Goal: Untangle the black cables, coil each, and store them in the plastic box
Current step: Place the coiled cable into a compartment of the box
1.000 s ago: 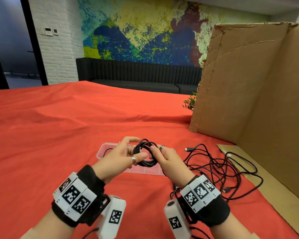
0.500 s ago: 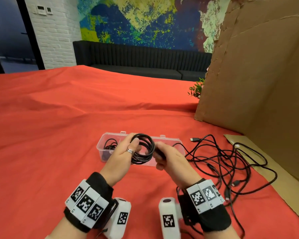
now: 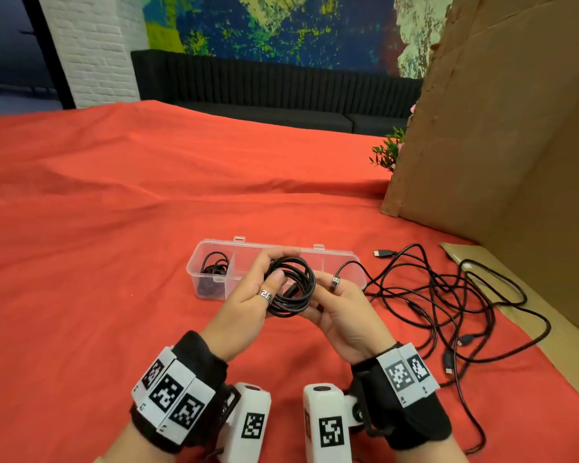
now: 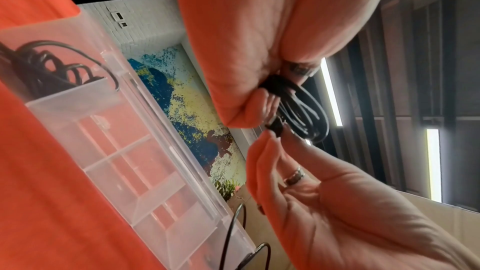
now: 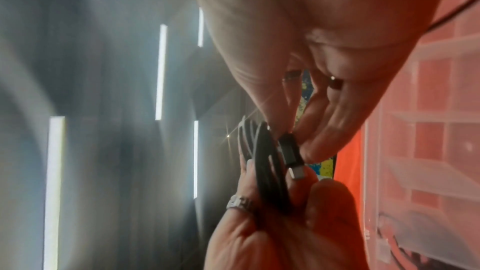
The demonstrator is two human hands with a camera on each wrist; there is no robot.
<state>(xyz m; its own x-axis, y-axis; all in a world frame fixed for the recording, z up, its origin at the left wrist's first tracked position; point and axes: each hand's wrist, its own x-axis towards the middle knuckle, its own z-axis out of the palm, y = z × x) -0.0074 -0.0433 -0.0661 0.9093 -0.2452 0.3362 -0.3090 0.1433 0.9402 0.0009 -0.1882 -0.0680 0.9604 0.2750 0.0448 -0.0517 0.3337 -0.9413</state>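
While both hands work above the red-covered surface point(image 3: 97, 262), the left hand point(image 3: 248, 299) grips a coiled black cable point(image 3: 293, 287), thumb pressed on the near side of the loops and fingers point(image 3: 274, 257) curled round the far side. Ring on one left finger. Right hand point(image 3: 341, 305) sits just right of the coil, palm turned up, fingers point(image 4: 262, 163) partly bent; fingertips pinch the cable's plug end point(image 5: 291, 149), seen clearly in the right wrist view, metal tip sticking out toward the left hand. Ring on the right hand too.

Coil is held in the air, just near of the clear plastic box point(image 3: 355, 262), which lies open on the surface, long side running left to right, with dividers inside. Leftmost compartment holds another bundled black cable point(image 3: 213, 272). Middle compartments partly hidden by the hands; cannot tell what is in them. One thin cable drapes over the box's right end.

Right of the box, a loose tangle of black cables point(image 3: 448, 305) sprawls on the surface, several plugs showing, one plug point(image 3: 383, 253) lying at the far edge of the tangle. Big cardboard sheet point(image 3: 498, 128) stands on the right, far of the tangle. Small green plant point(image 3: 386, 152) pokes out at its left edge. Dark sofa point(image 3: 264, 91) and painted wall far back.
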